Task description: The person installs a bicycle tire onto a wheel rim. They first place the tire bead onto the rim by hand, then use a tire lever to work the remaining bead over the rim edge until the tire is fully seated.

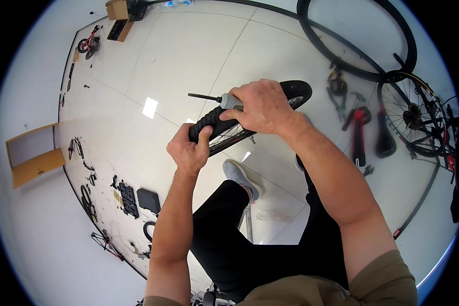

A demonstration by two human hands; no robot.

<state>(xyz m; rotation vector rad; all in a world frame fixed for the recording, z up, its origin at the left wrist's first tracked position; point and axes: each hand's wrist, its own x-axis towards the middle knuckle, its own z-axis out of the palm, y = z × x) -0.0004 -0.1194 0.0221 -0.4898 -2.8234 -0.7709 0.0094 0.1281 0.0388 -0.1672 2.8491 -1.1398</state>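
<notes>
A small bicycle wheel with a knobby black tire is held upright in front of me, above my knees. My left hand is closed round the near left end of the tire, thumb on the tread. My right hand lies over the top of the wheel, closed on a screwdriver with a grey handle; its dark shaft points left, clear of the tire. That hand's thumb presses on the tire beside the handle. Spokes show below the tire, and my right hand hides part of the rim.
Pliers, a hammer, a black saddle and a large bicycle wheel are to the right. At the left are an open cardboard box and a black tool case. My shoe is below the wheel.
</notes>
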